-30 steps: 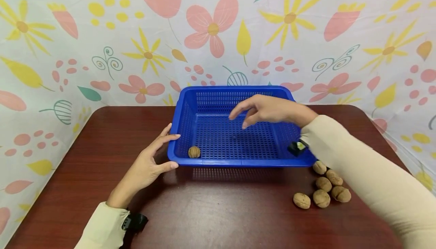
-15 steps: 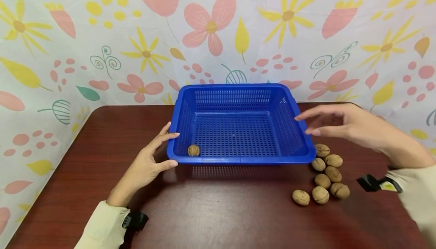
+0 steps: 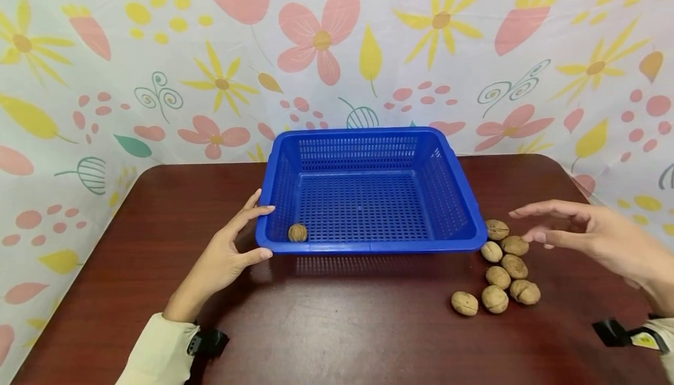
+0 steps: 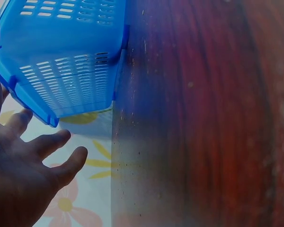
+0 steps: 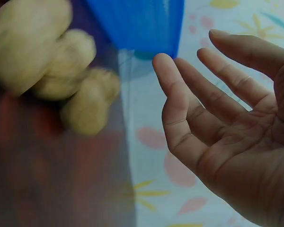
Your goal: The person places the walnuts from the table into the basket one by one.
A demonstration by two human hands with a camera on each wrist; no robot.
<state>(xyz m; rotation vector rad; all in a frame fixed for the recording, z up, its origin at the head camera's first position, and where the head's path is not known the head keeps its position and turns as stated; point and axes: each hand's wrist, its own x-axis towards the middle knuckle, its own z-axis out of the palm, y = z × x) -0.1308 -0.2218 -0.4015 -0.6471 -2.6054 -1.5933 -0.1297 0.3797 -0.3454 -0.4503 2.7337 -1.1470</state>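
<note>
My left hand [image 3: 223, 259] rests at the left end of a blue plastic basket [image 3: 371, 248], its thumb at the front corner and index fingertip over the side rim. In the left wrist view, other fingers [image 4: 68, 165] spread loosely beyond the rim. One walnut [image 3: 297, 233] lies inside the basket, in the near left corner. To the basket's right, several walnuts [image 3: 498, 278] lie loose on the table. My right hand [image 3: 595, 236] hovers near the back of this group, thumb and index finger apart and nothing between them. Its fingers [image 5: 180, 123] bend slightly in the right wrist view.
The dark reddish-brown table [image 3: 337, 332] carries the basket and walnuts. Behind it hangs a white cloth [image 3: 310, 104] printed with flowers and leaves. A black wrist camera [image 3: 210, 344] sits at the left cuff.
My right hand has moved from above the basket out to the right and down beside the loose walnuts. My left hand stays at the basket's left rim; the walnut inside has not moved.
</note>
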